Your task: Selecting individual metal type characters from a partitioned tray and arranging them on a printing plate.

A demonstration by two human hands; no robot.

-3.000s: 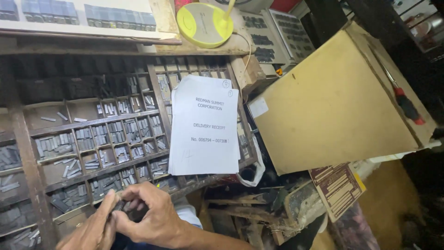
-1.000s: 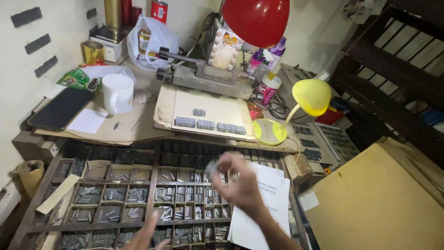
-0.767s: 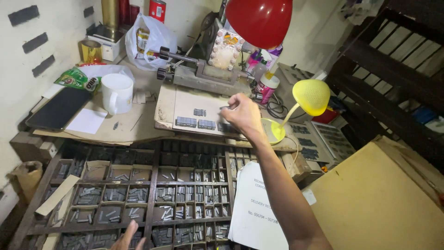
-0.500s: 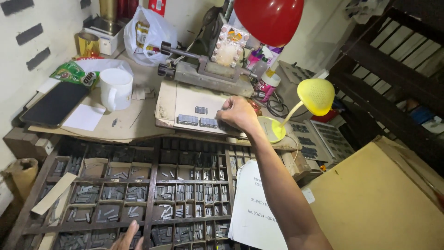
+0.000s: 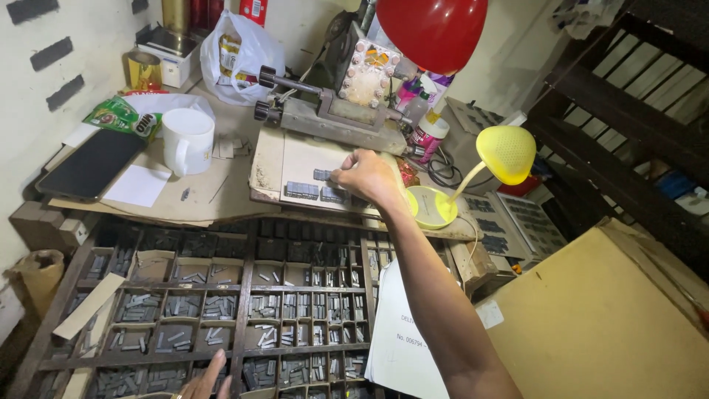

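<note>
— Head view: where's my right hand (image 5: 367, 176)?
— Far out on the flat tray (image 5: 295, 166), fingers closed on small metal type blocks (image 5: 317, 192); heavy, stiff, slippery, so pinch their sides. Left hand (image 5: 210, 378) spread, near type case (image 5: 244, 310).

Single head view, steeply down over type case (image 5: 221, 310), perhaps slightly tilted

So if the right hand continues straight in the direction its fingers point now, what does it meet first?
The right hand points left across the pale tray, fingertips at the metal type blocks. Going on, it would probably meet those blocks first, then the tray's left edge; the white mug lies farther left. Depth is uncertain.
</note>
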